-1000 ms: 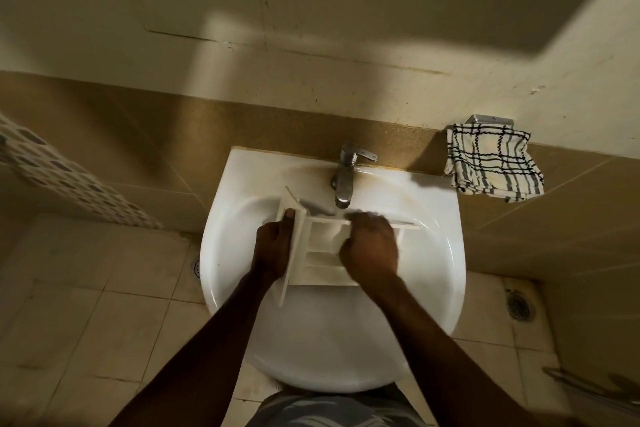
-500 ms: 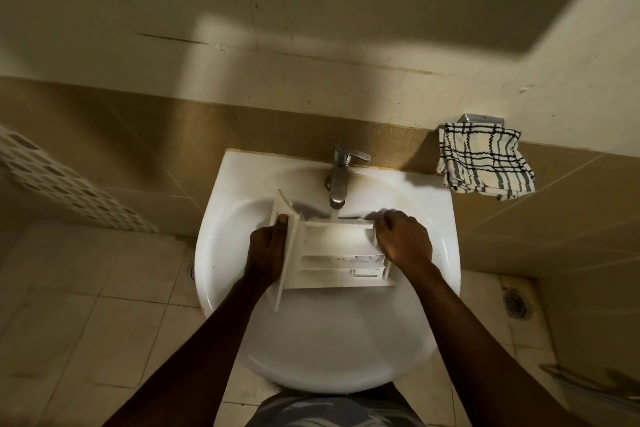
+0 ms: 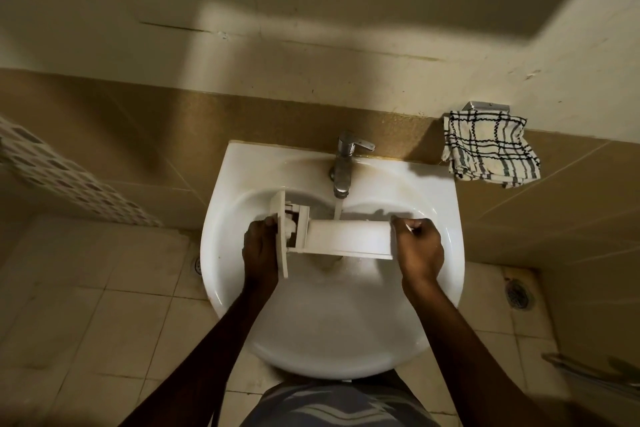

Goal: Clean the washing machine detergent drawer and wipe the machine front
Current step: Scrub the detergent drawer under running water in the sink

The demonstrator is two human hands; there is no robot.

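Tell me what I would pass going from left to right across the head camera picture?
spotted wall tile strip → left hand → white plastic detergent drawer, held at both ends → right hand → black-and-white checked cloth hanging on the wall.

The detergent drawer (image 3: 349, 239) lies across the middle of the sink (image 3: 212, 253), barring the bowl from side to side. The left grip (image 3: 261, 250) and right grip (image 3: 419, 250) close off its ends. The faucet (image 3: 344, 166) and its water stream (image 3: 337, 210) crowd the gap above. The lower bowl lies open between the forearms. A checked cloth (image 3: 491, 149) hangs at upper right, beside the sink's corner.
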